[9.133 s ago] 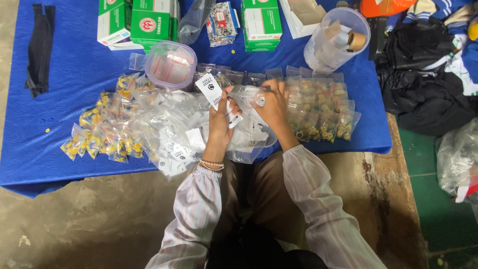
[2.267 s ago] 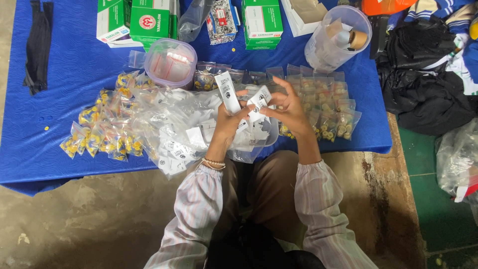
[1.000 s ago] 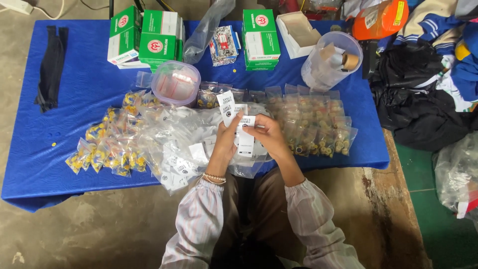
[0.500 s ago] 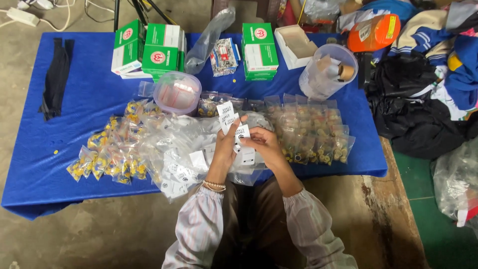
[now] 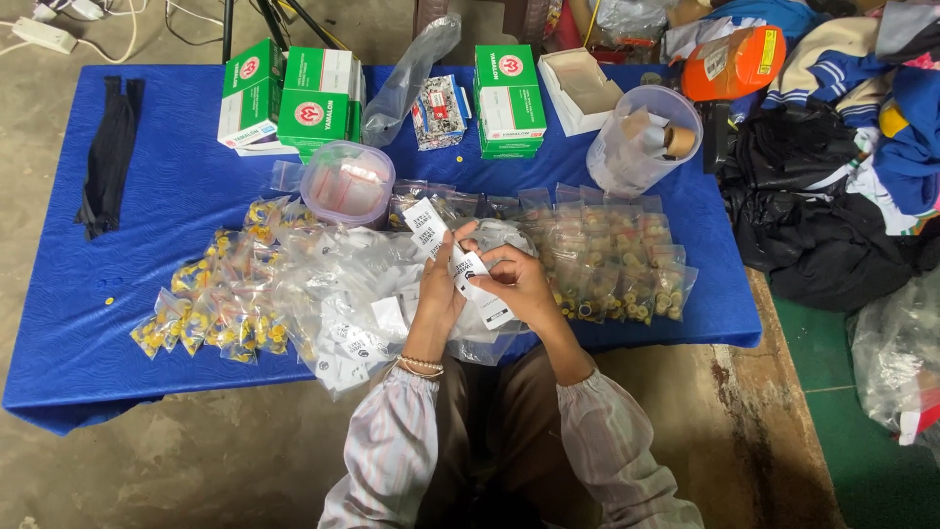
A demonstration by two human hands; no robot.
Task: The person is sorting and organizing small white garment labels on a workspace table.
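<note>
Head view: left hand (image 5: 436, 299) and right hand (image 5: 519, 284) pinch white label cards (image 5: 468, 269) above the clear bag pile (image 5: 362, 294), fanned for sorting.

Two hands, left (image 5: 438, 294) and right (image 5: 522, 284), are in view. Four green-and-white boxes (image 5: 315, 96) stand on one bench (image 5: 166, 176), beside one open white box (image 5: 578, 86). There are two clear tubs, one lidded (image 5: 348, 182) and one tall (image 5: 641, 139). One black strap (image 5: 106, 157) lies at the left. The small filled bags (image 5: 612, 260) are too many to count.
</note>
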